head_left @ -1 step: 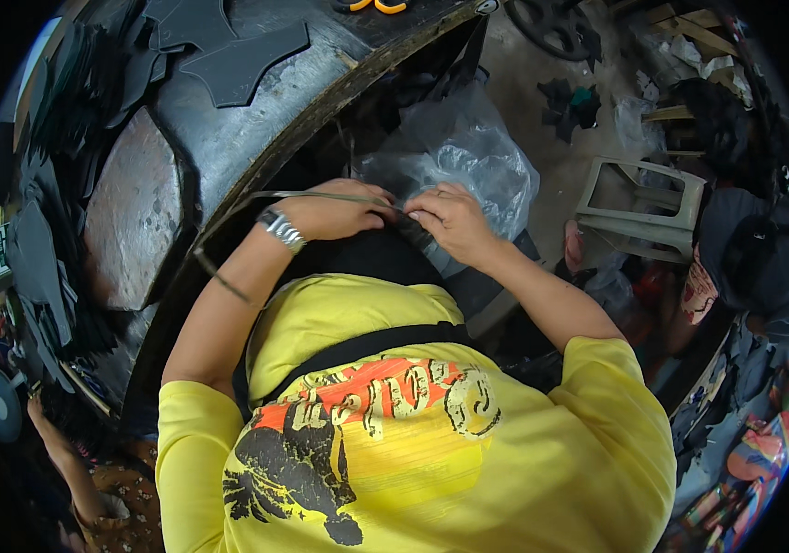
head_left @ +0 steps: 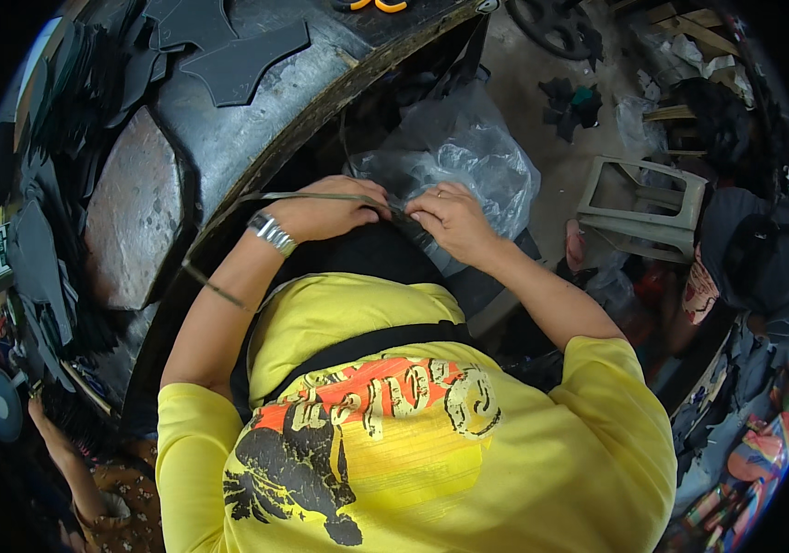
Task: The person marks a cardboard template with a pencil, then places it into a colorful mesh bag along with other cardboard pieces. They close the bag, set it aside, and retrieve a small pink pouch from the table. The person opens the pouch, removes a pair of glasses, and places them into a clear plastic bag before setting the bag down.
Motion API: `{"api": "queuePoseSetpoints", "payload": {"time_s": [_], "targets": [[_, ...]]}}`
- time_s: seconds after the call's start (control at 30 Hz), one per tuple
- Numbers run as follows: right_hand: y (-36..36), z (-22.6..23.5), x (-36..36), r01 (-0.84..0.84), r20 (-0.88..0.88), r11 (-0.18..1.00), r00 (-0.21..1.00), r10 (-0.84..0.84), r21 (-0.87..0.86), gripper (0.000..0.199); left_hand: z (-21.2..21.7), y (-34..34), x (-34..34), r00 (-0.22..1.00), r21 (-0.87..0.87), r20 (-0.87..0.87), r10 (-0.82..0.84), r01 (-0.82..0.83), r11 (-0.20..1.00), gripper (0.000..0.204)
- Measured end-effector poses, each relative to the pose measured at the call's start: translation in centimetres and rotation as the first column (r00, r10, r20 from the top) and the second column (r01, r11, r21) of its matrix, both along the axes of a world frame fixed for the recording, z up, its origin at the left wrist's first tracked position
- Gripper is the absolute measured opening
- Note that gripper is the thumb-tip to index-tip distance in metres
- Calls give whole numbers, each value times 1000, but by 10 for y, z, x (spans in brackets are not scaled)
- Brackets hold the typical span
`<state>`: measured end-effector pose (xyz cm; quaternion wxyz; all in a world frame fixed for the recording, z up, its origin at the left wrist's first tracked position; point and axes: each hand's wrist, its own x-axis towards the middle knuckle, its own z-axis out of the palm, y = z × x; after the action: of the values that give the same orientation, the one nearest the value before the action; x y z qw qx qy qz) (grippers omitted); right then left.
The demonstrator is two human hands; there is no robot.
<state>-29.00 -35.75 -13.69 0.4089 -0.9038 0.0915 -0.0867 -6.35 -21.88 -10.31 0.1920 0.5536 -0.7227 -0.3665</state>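
Above my lap, my left hand [head_left: 335,210] is closed on a thin olive-green strip [head_left: 293,195]. The strip runs across the back of that hand, and its loose end loops down beside my left forearm. Just to the right, my right hand [head_left: 454,221] pinches with thumb and forefinger at the same strip, close to the left fingertips. What lies between the two sets of fingertips is too small to make out. A crumpled clear plastic bag [head_left: 482,175] lies behind the hands. Black cloth [head_left: 367,258] covers my lap below them.
A dark-edged worktable [head_left: 256,129] curves along the left, bearing grey cut pieces [head_left: 247,64], a worn slab [head_left: 132,217] and orange-handled scissors [head_left: 371,5]. On the floor to the right stands a grey plastic stool [head_left: 643,207]. Another person's arm [head_left: 67,452] shows at lower left.
My left hand has shifted slightly left, away from the right one, and the strip's loop has moved left with it. My right hand stays nearly in place.
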Motion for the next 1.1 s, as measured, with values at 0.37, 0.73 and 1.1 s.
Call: {"api": "queuePoseSetpoints", "payload": {"time_s": [0.37,0.73,1.1], "targets": [[1,17,88,-27,-44,725,996,79,689,70,69,23,-45,999,-406,-32,-39,22,914,18],[22,29,13,178,-216,178,951,223,968,38,46,53,-6,793,-347,-90,602,-592,728,14],[-63,39,-7,341,-126,406,873,-472,848,13,-5,14,9,846,-249,129,518,-478,842,42]]}}
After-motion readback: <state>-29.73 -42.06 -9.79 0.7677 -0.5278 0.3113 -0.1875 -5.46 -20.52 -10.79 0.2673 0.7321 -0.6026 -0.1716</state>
